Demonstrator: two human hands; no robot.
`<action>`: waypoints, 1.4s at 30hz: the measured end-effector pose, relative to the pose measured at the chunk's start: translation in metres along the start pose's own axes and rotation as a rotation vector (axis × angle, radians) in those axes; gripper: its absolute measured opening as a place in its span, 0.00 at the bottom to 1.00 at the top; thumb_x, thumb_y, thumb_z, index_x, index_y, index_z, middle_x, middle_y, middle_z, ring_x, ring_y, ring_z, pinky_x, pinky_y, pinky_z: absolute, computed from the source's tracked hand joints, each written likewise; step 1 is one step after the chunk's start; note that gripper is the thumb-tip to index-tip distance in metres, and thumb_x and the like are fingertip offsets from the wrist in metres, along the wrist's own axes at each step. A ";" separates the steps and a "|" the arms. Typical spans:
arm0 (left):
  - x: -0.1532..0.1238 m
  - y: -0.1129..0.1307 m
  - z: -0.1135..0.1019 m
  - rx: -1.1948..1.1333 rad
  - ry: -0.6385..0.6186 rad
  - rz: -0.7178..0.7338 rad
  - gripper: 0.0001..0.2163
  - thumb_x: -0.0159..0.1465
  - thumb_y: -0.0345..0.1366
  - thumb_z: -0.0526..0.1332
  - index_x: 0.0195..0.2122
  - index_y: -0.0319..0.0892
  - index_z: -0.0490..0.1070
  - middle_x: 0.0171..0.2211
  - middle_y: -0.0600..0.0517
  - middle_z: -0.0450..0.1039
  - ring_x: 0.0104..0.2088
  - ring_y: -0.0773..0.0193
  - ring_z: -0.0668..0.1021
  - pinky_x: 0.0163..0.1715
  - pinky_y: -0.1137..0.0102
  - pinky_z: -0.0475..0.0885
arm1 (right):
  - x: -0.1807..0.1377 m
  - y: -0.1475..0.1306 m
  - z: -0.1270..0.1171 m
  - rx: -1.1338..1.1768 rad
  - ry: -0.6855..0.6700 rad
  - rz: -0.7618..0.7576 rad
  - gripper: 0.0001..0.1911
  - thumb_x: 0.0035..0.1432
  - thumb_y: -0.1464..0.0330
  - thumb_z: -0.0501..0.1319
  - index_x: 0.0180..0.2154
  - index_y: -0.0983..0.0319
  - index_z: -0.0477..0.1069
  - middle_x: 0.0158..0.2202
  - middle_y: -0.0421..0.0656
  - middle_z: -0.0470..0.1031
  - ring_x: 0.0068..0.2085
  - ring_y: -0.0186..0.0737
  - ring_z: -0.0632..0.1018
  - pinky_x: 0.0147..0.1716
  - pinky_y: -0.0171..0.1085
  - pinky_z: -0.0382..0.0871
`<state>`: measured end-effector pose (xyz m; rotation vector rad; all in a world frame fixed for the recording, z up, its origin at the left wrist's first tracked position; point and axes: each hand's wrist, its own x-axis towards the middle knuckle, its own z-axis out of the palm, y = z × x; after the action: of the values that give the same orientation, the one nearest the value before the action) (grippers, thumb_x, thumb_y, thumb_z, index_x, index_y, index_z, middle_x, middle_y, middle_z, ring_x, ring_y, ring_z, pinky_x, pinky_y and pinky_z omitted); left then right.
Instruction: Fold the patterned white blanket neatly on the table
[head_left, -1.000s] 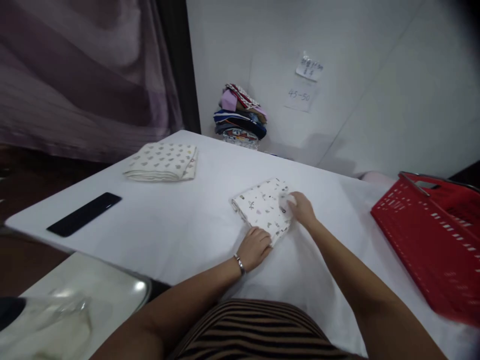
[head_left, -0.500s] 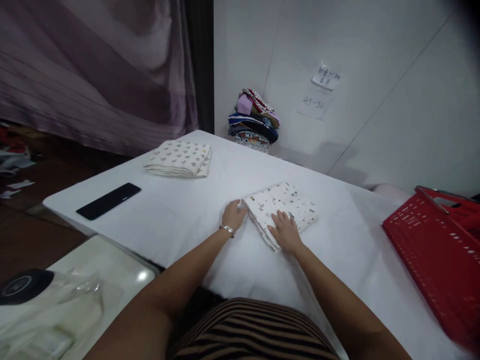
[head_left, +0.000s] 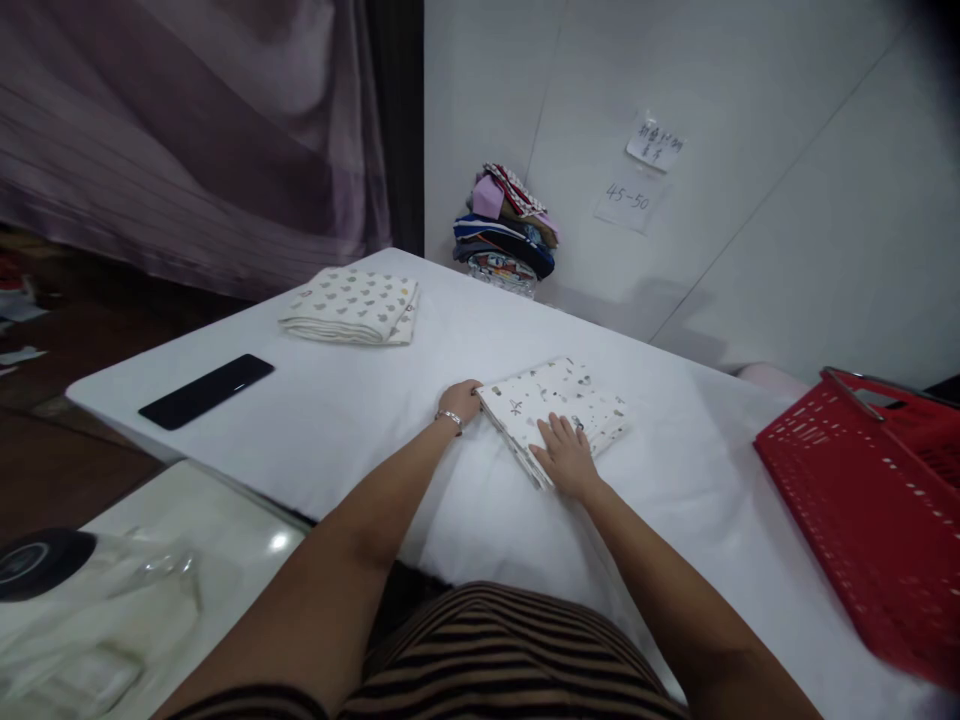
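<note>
Head cam: wht tbl (head_left: pixel 337 430) w/ cloth (head_left: pixel 559 385), bskt (head_left: pixel 862 510); curtain (head_left: pixel 202 140), wall (head_left: pixel 750 120) behind.

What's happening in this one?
A person is handling a folded, patterned white cloth on a white table. The left hand is at the cloth's left corner, while the right hand lies spread on top. Another folded cloth and a flat black object lie to the left; a red basket is at the right.
</note>
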<state>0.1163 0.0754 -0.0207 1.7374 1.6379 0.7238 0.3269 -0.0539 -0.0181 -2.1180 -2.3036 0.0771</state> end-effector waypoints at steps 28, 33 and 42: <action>-0.011 0.022 0.014 0.605 -0.304 0.454 0.26 0.65 0.49 0.43 0.62 0.47 0.52 0.66 0.52 0.44 0.65 0.54 0.47 0.59 0.46 0.44 | 0.004 -0.007 -0.008 0.055 -0.049 0.029 0.31 0.63 0.51 0.41 0.63 0.57 0.49 0.66 0.46 0.43 0.65 0.50 0.46 0.59 0.53 0.40; -0.019 0.050 0.025 0.638 -0.186 0.614 0.25 0.63 0.50 0.46 0.60 0.46 0.56 0.65 0.49 0.48 0.64 0.53 0.48 0.60 0.47 0.38 | 0.003 -0.009 -0.008 0.081 -0.042 0.022 0.31 0.62 0.52 0.43 0.63 0.58 0.49 0.66 0.46 0.43 0.65 0.50 0.46 0.59 0.53 0.39; -0.036 0.031 0.052 0.622 -0.227 0.709 0.27 0.64 0.51 0.45 0.61 0.45 0.56 0.64 0.49 0.50 0.64 0.55 0.50 0.61 0.52 0.40 | 0.021 0.015 -0.029 0.264 -0.129 0.051 0.33 0.59 0.55 0.50 0.63 0.60 0.49 0.65 0.48 0.48 0.64 0.48 0.50 0.59 0.49 0.45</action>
<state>0.1732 0.0350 -0.0291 2.7918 1.1311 0.2828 0.3411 -0.0309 0.0102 -2.0913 -2.1600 0.5031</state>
